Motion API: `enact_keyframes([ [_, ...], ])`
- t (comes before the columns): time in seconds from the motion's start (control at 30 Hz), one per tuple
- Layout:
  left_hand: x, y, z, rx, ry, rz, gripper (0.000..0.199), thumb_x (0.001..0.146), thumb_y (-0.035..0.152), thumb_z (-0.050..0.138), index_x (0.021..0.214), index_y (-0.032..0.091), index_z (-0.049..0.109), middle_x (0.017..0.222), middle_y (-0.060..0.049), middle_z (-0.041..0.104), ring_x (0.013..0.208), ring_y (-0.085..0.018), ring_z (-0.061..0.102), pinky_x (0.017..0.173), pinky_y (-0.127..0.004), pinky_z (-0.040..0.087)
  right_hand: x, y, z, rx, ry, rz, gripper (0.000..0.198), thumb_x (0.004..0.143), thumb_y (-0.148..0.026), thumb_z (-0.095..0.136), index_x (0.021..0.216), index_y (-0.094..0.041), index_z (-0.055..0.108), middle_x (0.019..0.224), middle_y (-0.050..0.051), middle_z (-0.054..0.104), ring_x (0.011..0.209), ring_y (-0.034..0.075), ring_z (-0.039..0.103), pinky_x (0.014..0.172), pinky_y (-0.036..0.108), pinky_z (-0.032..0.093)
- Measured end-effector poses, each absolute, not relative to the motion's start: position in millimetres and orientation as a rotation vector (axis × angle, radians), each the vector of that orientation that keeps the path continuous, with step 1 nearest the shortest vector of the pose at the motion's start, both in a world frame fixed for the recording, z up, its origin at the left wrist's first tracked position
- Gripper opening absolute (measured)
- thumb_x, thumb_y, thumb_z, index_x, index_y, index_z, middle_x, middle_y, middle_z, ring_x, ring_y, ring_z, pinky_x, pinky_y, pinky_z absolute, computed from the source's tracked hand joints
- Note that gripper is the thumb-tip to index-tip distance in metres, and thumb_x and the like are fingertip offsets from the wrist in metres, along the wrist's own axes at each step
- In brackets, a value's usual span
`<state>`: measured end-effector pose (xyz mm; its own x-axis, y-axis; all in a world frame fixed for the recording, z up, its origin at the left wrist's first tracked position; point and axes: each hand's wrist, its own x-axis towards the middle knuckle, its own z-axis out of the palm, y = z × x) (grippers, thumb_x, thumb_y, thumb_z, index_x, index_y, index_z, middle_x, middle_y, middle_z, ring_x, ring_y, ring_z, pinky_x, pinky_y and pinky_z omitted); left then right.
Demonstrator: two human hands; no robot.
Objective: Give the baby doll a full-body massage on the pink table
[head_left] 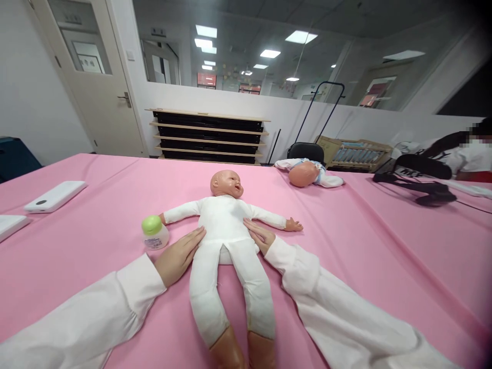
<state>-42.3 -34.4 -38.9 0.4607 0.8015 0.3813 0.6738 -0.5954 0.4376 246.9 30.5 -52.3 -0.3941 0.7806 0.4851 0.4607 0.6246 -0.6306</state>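
A baby doll (225, 220) with a white cloth body lies on its back, its head away from me and its arms spread. My left hand (179, 256) rests flat against the doll's left-hand side in the picture, fingers stretched out. On the opposite side my right hand (261, 236) touches the waist, its fingers straight and laid along the body. Neither hand grips anything. Close to my left hand stands a small jar (155, 233) with a green lid, beside the doll's hand. The doll's feet run out of the picture at the bottom.
A pink cloth (338, 256) covers the table. Another doll (303, 173) lies at the far edge. White flat devices (57, 196) sit at the left. Black straps or cables (418, 189) lie far right, near a person in white (474, 159). Stacked boards (209, 136) stand behind.
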Motion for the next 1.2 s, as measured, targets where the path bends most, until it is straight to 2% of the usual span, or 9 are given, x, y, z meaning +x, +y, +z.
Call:
enact_keyframes([
  [0.2, -59, -66, -40, 2.567, 1.198, 0.744, 0.052, 0.09, 0.024, 0.035, 0.14, 0.028, 0.021, 0.14, 0.0, 0.035, 0.125, -0.018, 0.039, 0.103, -0.036, 0.04, 258, -26, -51, -1.205, -2.034, 0.53, 0.048, 0.088, -0.043, 0.038, 0.127, -0.018, 0.048, 0.129, 0.007, 0.048, 0.12, 0.022, 0.045, 0.104, 0.042, 0.038],
  [0.3, -60, -71, -35, 2.582, 1.206, 0.7, 0.055, 0.09, 0.022, 0.035, 0.141, 0.029, 0.016, 0.141, 0.0, 0.034, 0.125, -0.018, 0.039, 0.102, -0.036, 0.041, 258, -42, -48, -1.242, -2.004, 0.465, 0.042, 0.086, -0.038, 0.042, 0.122, -0.019, 0.052, 0.123, 0.008, 0.054, 0.115, 0.021, 0.051, 0.099, 0.039, 0.044],
  [0.4, -59, -71, -33, 2.608, 1.212, 0.691, 0.055, 0.089, 0.021, 0.036, 0.14, 0.029, 0.016, 0.14, -0.001, 0.035, 0.125, -0.017, 0.04, 0.101, -0.036, 0.041, 256, -45, -41, -1.29, -2.003, 0.383, 0.027, 0.082, -0.039, 0.046, 0.093, -0.02, 0.062, 0.096, 0.008, 0.066, 0.084, 0.019, 0.064, 0.072, 0.033, 0.055],
  [0.47, -58, -70, -33, 2.62, 1.217, 0.673, 0.055, 0.089, 0.019, 0.035, 0.14, 0.029, 0.017, 0.14, -0.001, 0.035, 0.125, -0.017, 0.04, 0.101, -0.035, 0.041, 255, -42, -37, -1.335, -2.029, 0.357, 0.024, 0.082, -0.039, 0.045, 0.074, -0.019, 0.056, 0.072, 0.005, 0.063, 0.06, 0.014, 0.058, 0.054, 0.028, 0.05],
  [0.53, -58, -69, -32, 2.614, 1.214, 0.663, 0.055, 0.089, 0.02, 0.035, 0.14, 0.028, 0.016, 0.141, -0.001, 0.035, 0.125, -0.017, 0.039, 0.101, -0.034, 0.041, 254, -38, -38, -1.345, -2.072, 0.384, 0.024, 0.082, -0.039, 0.041, 0.069, -0.02, 0.048, 0.059, 0.001, 0.056, 0.05, 0.011, 0.049, 0.048, 0.025, 0.044],
  [0.7, -59, -68, -30, 2.599, 1.186, 0.641, 0.055, 0.089, 0.021, 0.036, 0.14, 0.029, 0.016, 0.141, 0.0, 0.033, 0.126, -0.017, 0.038, 0.102, -0.033, 0.04, 256, -32, -47, -1.305, -2.076, 0.466, 0.025, 0.082, -0.041, 0.038, 0.071, -0.02, 0.043, 0.059, -0.002, 0.049, 0.049, 0.009, 0.042, 0.049, 0.022, 0.037],
  [1.2, -61, -66, -28, 2.581, 1.133, 0.669, 0.057, 0.088, 0.019, 0.037, 0.14, 0.03, 0.018, 0.14, 0.001, 0.035, 0.125, -0.018, 0.039, 0.103, -0.035, 0.039, 256, -31, -45, -1.339, -2.059, 0.562, 0.027, 0.08, -0.045, 0.038, 0.07, -0.021, 0.042, 0.055, -0.003, 0.044, 0.049, 0.01, 0.037, 0.049, 0.022, 0.033],
])
